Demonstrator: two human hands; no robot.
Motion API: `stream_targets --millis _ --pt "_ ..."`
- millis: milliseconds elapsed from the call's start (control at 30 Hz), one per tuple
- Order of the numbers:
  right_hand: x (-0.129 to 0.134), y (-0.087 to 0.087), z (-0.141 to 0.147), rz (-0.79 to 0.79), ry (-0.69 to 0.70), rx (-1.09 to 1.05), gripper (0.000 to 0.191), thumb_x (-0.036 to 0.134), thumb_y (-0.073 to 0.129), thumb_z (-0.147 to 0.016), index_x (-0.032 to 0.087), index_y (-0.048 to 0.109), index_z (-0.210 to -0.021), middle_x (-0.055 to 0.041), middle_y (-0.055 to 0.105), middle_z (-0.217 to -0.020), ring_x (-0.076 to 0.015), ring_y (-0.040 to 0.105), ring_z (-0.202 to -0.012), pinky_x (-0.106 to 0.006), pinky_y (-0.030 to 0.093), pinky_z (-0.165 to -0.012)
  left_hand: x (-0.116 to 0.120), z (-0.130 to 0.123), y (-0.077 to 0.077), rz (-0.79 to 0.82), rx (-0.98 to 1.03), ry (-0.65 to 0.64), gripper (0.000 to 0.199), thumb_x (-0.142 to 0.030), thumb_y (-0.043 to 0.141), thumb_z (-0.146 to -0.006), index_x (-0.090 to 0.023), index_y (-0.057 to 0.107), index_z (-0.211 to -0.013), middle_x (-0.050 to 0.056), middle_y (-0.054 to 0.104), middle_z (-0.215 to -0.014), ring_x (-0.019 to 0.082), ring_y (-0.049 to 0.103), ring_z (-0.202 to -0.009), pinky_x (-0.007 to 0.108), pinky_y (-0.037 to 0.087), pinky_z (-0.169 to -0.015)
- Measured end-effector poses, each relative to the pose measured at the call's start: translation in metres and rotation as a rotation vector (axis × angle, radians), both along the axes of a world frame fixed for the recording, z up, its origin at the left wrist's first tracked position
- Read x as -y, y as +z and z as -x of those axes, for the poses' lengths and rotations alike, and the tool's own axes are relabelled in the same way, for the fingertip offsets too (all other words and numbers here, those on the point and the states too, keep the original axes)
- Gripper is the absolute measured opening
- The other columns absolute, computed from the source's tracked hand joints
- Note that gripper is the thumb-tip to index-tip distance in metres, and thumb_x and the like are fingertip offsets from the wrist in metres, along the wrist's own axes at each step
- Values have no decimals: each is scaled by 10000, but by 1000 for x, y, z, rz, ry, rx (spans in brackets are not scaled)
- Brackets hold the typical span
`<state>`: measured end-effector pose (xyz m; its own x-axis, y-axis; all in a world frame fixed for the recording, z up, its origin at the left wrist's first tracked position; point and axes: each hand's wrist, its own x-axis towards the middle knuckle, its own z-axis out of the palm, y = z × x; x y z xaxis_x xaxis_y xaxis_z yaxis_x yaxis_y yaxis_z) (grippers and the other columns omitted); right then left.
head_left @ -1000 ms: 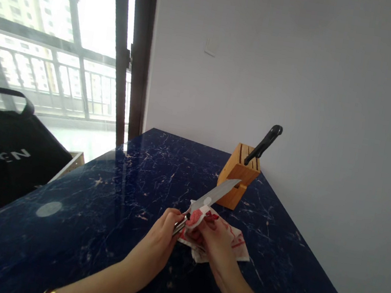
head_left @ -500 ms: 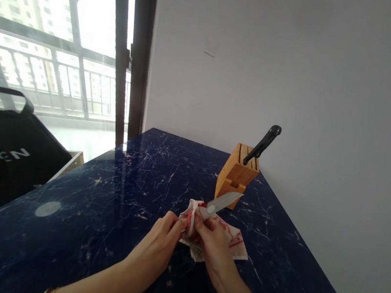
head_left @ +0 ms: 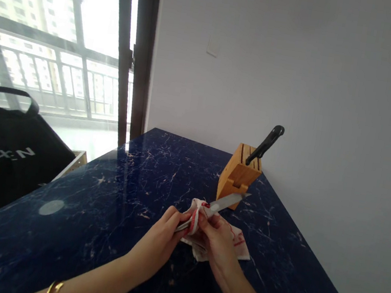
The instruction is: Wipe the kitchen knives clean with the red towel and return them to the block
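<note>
My left hand (head_left: 161,233) is closed round the handle end of a kitchen knife (head_left: 224,203); part of a silvery handle shows between the fingers. The knife's broad blade points up and to the right, its tip in front of the knife block (head_left: 239,173). My right hand (head_left: 219,242) pinches a white cloth with a red pattern (head_left: 241,249), folded round the knife near the base of the blade. The rest of the cloth hangs or spreads to the right beneath that hand. Some of the handle is hidden by fingers and fabric.
A black-handled knife (head_left: 265,145) stands in the wooden block near the wall (head_left: 316,111). The dark blue marbled table (head_left: 128,195) carries a pale round spot (head_left: 51,207) at left. A black bag (head_left: 11,157) sits beside the table, by a glass door.
More of the knife's handle shows between my hands, and the cloth is bunched differently round it. The whole view has shifted slightly. Both hands keep their hold.
</note>
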<state>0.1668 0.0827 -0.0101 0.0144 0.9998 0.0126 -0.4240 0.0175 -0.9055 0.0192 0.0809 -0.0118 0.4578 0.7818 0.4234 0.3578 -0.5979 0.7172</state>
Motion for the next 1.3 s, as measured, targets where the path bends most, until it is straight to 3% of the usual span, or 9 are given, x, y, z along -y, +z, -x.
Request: stream_targets --millis 233,400,600,800,1033,1200,1300 --pt "-1 -9 4 40 -113 33 224 309 711 -619 149 660 -768 -36 665 -714 -158 601 -633 -292 471 -641 -4 -2 -4 74 126 29 209 -200 434 -849 -222 513 -1041 27 510 -941 149 506 -899 293 418 -829" --pt "2 -4 8 15 -75 -79 193 288 700 -634 162 670 -777 -19 657 -698 -124 583 -612 -244 464 -611 -4 -6 -10 224 263 23 194 -275 457 -841 -195 510 -1010 45 563 -981 176 530 -924 339 423 -835" --pt "4 2 8 36 -25 -129 223 300 701 -627 156 661 -792 -6 614 -617 -96 515 -499 -222 440 -492 -4 -11 -12 469 504 -202 225 -328 471 -837 -162 482 -989 69 587 -1001 185 558 -923 361 430 -843" --pt "4 0 7 72 44 -133 235 334 665 -666 163 638 -826 35 527 -516 -62 423 -382 -169 306 -337 -4 -15 -18 571 591 -396 185 -310 447 -855 -150 483 -939 38 576 -878 154 568 -806 335 451 -770" --pt "11 8 14 63 -9 -25 302 357 696 -621 163 641 -845 20 559 -549 -74 451 -390 -189 353 -352 -7 -10 -19 562 531 -375 205 -305 464 -843 -157 499 -981 25 584 -847 135 556 -744 298 451 -712" --pt "11 13 9 47 -12 -10 290 333 685 -632 164 644 -864 10 585 -569 -102 491 -417 -207 371 -364 -4 -12 -13 546 506 -376 227 -307 481 -830 -157 518 -997 50 596 -902 162 566 -815 308 457 -738" --pt "9 16 3 23 -57 -25 225 312 678 -649 144 655 -797 -12 616 -607 -109 521 -467 -229 427 -450 -2 -13 -9 545 487 -273 272 -334 540 -789 -155 514 -992 59 600 -926 171 578 -820 300 462 -728"
